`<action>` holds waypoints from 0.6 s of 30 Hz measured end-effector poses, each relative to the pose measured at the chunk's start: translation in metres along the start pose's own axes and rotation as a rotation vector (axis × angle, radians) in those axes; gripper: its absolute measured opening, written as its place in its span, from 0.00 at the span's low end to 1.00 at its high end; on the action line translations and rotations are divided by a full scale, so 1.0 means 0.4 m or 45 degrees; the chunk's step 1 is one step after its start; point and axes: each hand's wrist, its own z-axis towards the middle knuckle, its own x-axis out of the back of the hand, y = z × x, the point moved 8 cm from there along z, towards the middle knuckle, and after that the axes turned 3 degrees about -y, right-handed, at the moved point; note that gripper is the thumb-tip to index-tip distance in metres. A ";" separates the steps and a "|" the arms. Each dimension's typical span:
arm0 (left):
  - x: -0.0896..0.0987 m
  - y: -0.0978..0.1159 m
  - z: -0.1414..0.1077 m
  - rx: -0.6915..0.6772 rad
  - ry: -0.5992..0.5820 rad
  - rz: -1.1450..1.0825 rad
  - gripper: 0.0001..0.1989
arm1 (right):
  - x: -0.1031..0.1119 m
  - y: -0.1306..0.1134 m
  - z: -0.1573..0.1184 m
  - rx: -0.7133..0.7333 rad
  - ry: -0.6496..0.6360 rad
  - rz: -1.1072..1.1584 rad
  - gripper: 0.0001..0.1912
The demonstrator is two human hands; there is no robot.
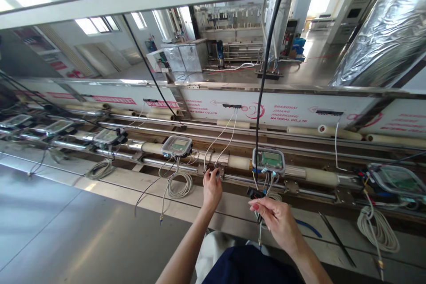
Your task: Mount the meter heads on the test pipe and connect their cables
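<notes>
My left hand [212, 190] reaches to a metal bracket [220, 172] on the lower rail, its fingers bent together at the lower ends of two thin white wires [222, 135]. What lies between those fingertips is too small to tell. My right hand [274, 218] is closed in a pinch in front of a black connector [255, 193], below a hanging black cable [266, 57]. Its fingers partly cover the connector, and whatever they pinch is hidden. Just above sits a clear-lidded meter box [269, 160] with a green circuit board; another meter box [177, 146] stands left of my left hand.
Coiled grey cables [179, 185] hang along the front ledge. A dark rod [337, 237] and a blue tube [309, 227] lie at right. Black terminal strips [232, 106] are fixed on the white back panel [199, 97]. A further meter box [397, 179] stands far right.
</notes>
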 end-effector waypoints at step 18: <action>-0.007 0.104 0.020 0.185 -0.260 -0.734 0.19 | -0.046 0.017 0.086 -0.115 -0.167 0.294 0.16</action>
